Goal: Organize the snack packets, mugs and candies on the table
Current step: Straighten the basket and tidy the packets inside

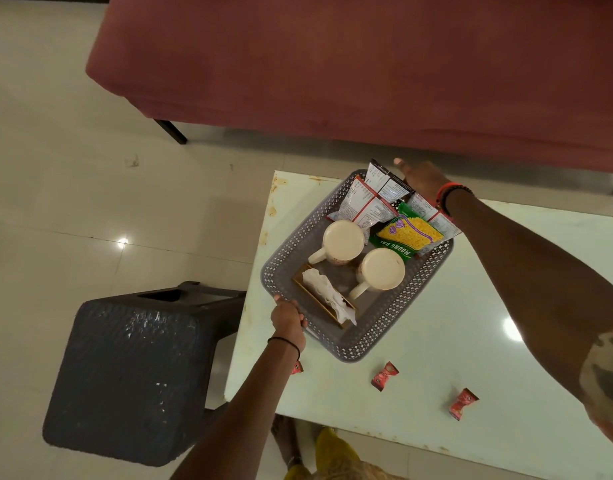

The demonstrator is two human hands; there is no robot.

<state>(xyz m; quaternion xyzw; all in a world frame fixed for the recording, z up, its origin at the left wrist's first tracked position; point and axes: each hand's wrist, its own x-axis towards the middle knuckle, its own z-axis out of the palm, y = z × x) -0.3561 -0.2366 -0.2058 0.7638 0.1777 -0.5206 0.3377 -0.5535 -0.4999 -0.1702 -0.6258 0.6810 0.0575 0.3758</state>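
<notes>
A grey perforated basket (395, 323) stands on the white table (471, 306). Inside it are two cream mugs (343, 241) (383, 268), a green and yellow snack packet (407, 235), several white snack packets (371, 202) and a tissue holder (327, 299). My left hand (287, 318) grips the basket's near-left rim. My right hand (423, 178) rests on the far rim by the white packets; whether it grips the rim or a packet is unclear. Red candies (384, 375) (462, 403) lie on the table in front of the basket, and another (296, 368) shows under my left wrist.
A dark grey plastic stool (132, 372) stands at the table's left edge. A maroon sofa (367, 64) runs along the far side. Glossy floor tiles lie to the left.
</notes>
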